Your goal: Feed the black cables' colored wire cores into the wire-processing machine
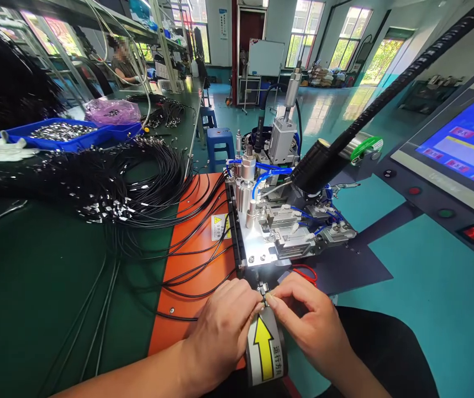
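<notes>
My left hand (228,318) is closed, its thumb and fingertips pinched on a small metal connector (263,289) at the front edge of the machine (278,232). From the right, my right hand (309,320) pinches the same connector between thumb and forefinger. Both sets of fingertips nearly touch. Just beneath them is a round part with a yellow arrow label (264,345). A black cable (179,317) runs over the orange plate (193,249) and passes behind my left hand.
A bundle of black cables (154,166) with metal ends lies on the green table (54,287). Behind it stands a blue tray (75,145) of small metal parts. A control screen (469,143) is at right. A person (123,63) sits far left.
</notes>
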Motion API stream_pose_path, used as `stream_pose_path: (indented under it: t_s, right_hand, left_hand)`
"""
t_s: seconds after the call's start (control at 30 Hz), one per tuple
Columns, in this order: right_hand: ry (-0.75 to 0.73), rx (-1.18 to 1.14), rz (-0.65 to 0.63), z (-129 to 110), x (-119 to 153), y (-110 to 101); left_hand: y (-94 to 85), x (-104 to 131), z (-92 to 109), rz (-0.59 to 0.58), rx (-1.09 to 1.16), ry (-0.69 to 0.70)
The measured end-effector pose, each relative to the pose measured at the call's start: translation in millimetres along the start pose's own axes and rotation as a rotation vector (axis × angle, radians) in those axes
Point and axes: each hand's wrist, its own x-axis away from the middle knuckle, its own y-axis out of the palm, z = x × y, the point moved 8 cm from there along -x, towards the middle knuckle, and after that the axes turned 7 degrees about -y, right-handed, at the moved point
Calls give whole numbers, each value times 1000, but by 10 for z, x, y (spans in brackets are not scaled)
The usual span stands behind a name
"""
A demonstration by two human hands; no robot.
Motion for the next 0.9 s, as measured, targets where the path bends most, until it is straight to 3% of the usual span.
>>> stream_pose_path:
  t_s: [0.1,0.2,0.43,0.67,0.77,0.9]
  right_hand:
    - [42,-14,-116,-5,-43,-32]
    - [66,-54,-120,21,-55,-34]
    - [68,-240,164,110,-14,91]
    - [45,-180,361,146,143,135]
    - [122,-253,328,214,132,123]
    - [241,-399,182,308,81,133]
  left_hand:
    - [-7,12,16,9,-2,15]
    - [-35,0,20,21,26,0]
    - [-90,-14,71,32,73,-18]
    - [-16,40,114,8,8,44]
    - [-26,12,88,4,-26,54]
    - [-21,-23,51,-25,-45,37]
